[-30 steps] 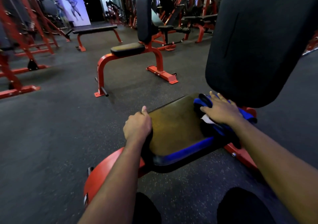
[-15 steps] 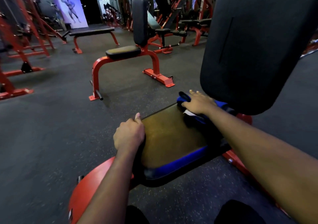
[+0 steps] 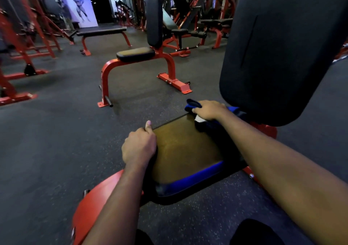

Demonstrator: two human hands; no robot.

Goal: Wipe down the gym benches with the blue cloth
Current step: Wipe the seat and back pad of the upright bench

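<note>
The right hand (image 3: 209,110) is curled over the bunched blue cloth (image 3: 192,103), holding it down on the far left corner of the seat pad (image 3: 184,150), just below the upright back pad (image 3: 278,52). The left hand (image 3: 139,146) grips the seat pad's left edge, fingers wrapped over the side and thumb lying along the top, which looks like bracing.

The job seems to be in its early or middle part. The cloth is working this one seat at its rear corner, and the open stretch of pad toward the person shows no streaks or wet marks, so I cannot tell how much of it is done. The back pad likely comes next. The second seated bench (image 3: 135,54) and the flat bench (image 3: 101,31) stand well apart across the floor (image 3: 56,141), with nothing to show whether they have been wiped.

The cloth is deep blue, thick and crumpled, with a small white tag (image 3: 199,119) showing under the palm.
</note>
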